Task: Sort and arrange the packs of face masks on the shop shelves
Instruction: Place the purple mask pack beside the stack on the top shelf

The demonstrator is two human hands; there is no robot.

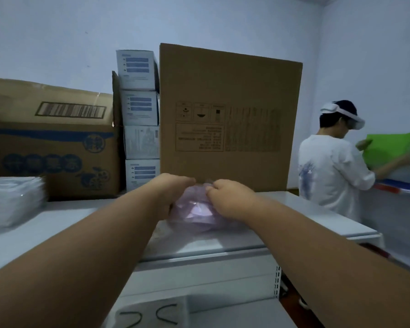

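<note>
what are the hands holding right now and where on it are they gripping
Both hands hold one pale purple pack of masks on the shelf top. The left hand grips its left edge, the right hand pinches its top right edge.

Wearer, head view: two bare forearms w/ left hand (173,192) and right hand (230,200), no sleeve showing to frame edge, no watch, ring or glove seen, tho dim blurred frame may hide small items.

mask pack (197,213) on shelf top (294,216), before tall carton (230,114).
</note>
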